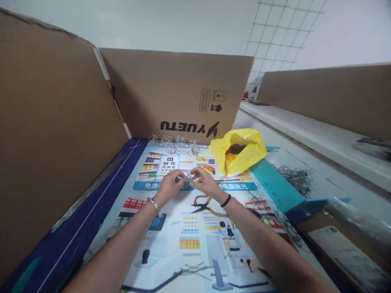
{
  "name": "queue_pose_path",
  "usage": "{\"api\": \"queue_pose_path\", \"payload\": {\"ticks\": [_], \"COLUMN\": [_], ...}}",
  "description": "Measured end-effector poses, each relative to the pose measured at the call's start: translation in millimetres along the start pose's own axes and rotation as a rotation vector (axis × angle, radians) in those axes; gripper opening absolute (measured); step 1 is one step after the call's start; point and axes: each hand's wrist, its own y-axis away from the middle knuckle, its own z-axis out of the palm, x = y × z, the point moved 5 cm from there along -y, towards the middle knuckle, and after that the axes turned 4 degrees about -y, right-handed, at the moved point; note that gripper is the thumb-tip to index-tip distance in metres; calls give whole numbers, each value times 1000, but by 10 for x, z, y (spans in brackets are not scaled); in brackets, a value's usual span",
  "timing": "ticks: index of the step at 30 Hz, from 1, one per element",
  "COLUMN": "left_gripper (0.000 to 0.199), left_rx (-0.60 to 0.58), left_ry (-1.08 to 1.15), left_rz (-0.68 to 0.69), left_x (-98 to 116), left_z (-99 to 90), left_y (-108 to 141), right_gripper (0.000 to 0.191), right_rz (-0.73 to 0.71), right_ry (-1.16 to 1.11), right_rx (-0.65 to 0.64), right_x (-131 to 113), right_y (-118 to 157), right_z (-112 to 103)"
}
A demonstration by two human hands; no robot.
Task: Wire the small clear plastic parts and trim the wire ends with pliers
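Observation:
Over the middle of the printed mat, my left hand point(171, 184) and my right hand point(206, 183) meet with fingertips almost touching. Each is closed in a pinch on a thin wire point(187, 174), reddish and pale where it shows between them; its ends are too small to make out. Just below my right hand lies a pair of cutting pliers point(204, 207) with yellow handles, jaws apart and pointing left. Beyond that hand, a crumpled yellow plastic bag point(256, 151) gapes, with red and orange contents. A red wire point(224, 178) trails from its mouth.
Cardboard panels point(177, 89) wall the back and left. Tangled thin wires point(174, 139) line the mat's far edge. On the right are a teal box flap point(275, 185), a heap of small metallic pieces point(295, 181) and a plastic-wrapped package point(339, 244). Cut wire strands point(191, 269) lie in front.

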Motion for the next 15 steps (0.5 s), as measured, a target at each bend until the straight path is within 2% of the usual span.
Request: {"api": "queue_pose_path", "payload": {"ticks": [3, 9, 15], "left_gripper": [14, 18, 17], "left_rx": [8, -6, -20], "left_ry": [-15, -88, -93], "left_rz": [17, 78, 79], "left_x": [20, 69, 60], "left_z": [1, 22, 25], "left_y": [7, 14, 8], "right_gripper": [46, 35, 33], "right_rz": [-24, -66, -85], "right_ry": [55, 138, 215], "right_rx": [-10, -6, 28], "right_x": [9, -14, -72], "right_y": [16, 30, 38], "right_z": [67, 159, 138]}}
